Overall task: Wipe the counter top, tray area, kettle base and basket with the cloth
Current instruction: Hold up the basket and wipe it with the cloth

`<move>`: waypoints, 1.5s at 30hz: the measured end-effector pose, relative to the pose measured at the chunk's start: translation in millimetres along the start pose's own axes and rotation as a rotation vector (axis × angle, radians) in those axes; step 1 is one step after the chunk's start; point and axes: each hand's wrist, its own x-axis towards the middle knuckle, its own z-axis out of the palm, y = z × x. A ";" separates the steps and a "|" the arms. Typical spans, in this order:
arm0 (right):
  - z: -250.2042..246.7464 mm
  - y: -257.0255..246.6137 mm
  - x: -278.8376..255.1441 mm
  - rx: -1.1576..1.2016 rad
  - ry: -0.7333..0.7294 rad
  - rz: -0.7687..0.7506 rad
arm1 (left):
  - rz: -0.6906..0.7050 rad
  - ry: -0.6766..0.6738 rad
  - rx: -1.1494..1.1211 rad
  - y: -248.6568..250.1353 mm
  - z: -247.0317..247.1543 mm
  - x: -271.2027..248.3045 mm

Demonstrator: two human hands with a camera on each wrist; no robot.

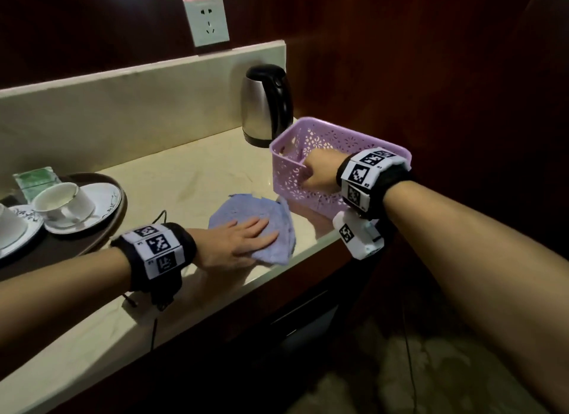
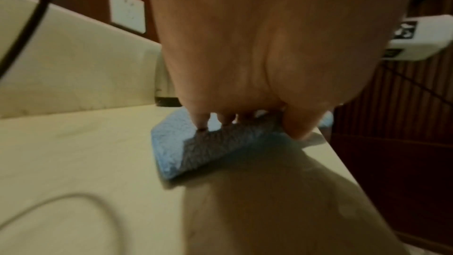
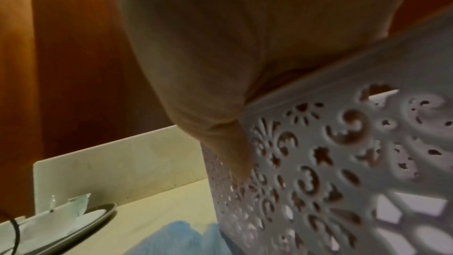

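A blue cloth [image 1: 255, 225] is spread on the cream counter top [image 1: 172, 179] close to the front edge, between the tray and the basket. It is pressed flat under the left hand [image 1: 238, 242], whose fingers are held straight and spread, pointing toward the basket; nothing is gripped by them. In the left wrist view the fingertips [image 2: 201, 123] are seen resting on the cloth [image 2: 196, 146], which is folded, with one corner aimed at the camera.

A purple basket [image 1: 332, 142] with a cut-out pattern is held at the counter's right end. Its long axis runs from the near left corner toward the far right, and it is tilted, with the open top turned toward the left and the back wall. Its near rim is grasped by the right hand [image 1: 320, 173], the thumb lying on the outer wall and the other fingers hooked inside. In the right wrist view the thumb [image 3: 235, 158] is seen pressed against the patterned wall [image 3: 343, 162].

A steel kettle [image 1: 266, 105] with a black handle stands upright on its base behind the basket, against the backsplash. At the left a dark round tray [image 1: 110, 222] carries cups on saucers [image 1: 64, 202] and a green packet [image 1: 37, 182]. A wall socket [image 1: 206, 21] is mounted above the backsplash.
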 end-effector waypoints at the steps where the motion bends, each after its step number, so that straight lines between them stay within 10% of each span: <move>1: -4.2 -3.0 -2.9 0.001 0.017 -0.024 | -0.001 -0.026 -0.027 0.8 0.9 -4.3; 6: -21.1 -15.9 -4.2 -0.009 0.073 -0.140 | -0.090 0.161 -0.384 22.4 4.1 -14.4; 10: -33.6 -20.9 -0.4 -0.037 0.096 -0.189 | -0.149 0.112 -0.001 32.3 24.1 17.2; 21: -62.1 11.5 8.3 -0.028 0.117 -0.253 | -0.149 0.080 -0.079 30.2 -37.5 95.9; 28: -90.8 12.9 14.6 0.155 0.211 -0.315 | -0.164 0.202 -0.231 -1.8 -67.8 148.4; 32: -104.2 12.9 15.0 0.217 0.195 -0.303 | -0.191 0.462 0.043 -12.7 -75.3 165.1; 45: -119.2 11.9 9.5 0.225 0.178 -0.261 | -0.185 0.261 0.017 -29.0 -104.3 168.8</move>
